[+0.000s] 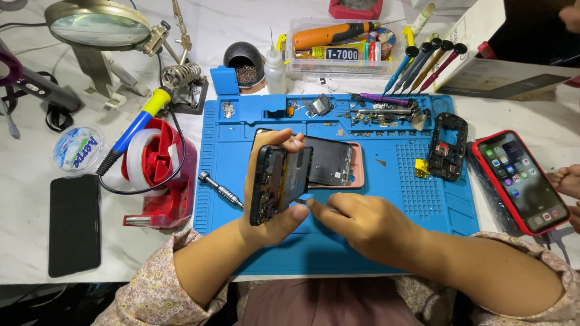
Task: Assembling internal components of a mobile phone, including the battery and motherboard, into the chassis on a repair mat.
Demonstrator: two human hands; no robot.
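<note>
We see the left hand (pixel 269 199) wrapped around an opened black phone body (pixel 275 184), held on edge above the ribbed blue silicone mat (pixel 386 181), thumb and fingers clamping its rim; the right hand (pixel 362 226) is loosely curled, its fingertips pinching a thin metal tool (pixel 300 201) against the phone's lower edge. Behind lies a flat dark screen panel (pixel 329 160) on a pink frame (pixel 357 175); a knurled steel screwdriver (pixel 220 189) rests just left.

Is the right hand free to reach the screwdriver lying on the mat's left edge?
Probably not directly. The right hand is at the opened phone, and the left hand holding that phone sits between it and the screwdriver on the blue mat.
</note>
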